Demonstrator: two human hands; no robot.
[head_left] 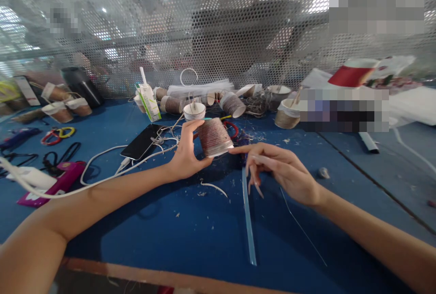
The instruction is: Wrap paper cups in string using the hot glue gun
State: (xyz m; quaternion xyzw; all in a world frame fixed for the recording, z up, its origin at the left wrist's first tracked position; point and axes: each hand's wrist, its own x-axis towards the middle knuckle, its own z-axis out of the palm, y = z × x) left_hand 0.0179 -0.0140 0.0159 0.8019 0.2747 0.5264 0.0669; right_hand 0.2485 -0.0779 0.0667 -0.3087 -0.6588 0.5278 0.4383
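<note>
A small cup wrapped in brown cord (215, 137) is tilted above the blue table (153, 235), its white edge facing down. My left hand (189, 151) grips it from the left, thumb below and fingers over the top. The index finger of my right hand (277, 167) points left and reaches the cup's lower right edge; the other fingers are apart and bent, with nothing visible held in them. Below my right hand lies a clear flat strip (249, 221), with a thin wire (303, 230) to its right. A short white piece of cord (215, 187) rests below the cup.
A black phone (140, 142) with white cables lies left of my left hand. More wrapped cups (288, 115), a drink carton (149, 102) and papers line the back by a perforated metal screen (218, 26). Scissors (57, 136) and a magenta glue gun (56, 185) are far left.
</note>
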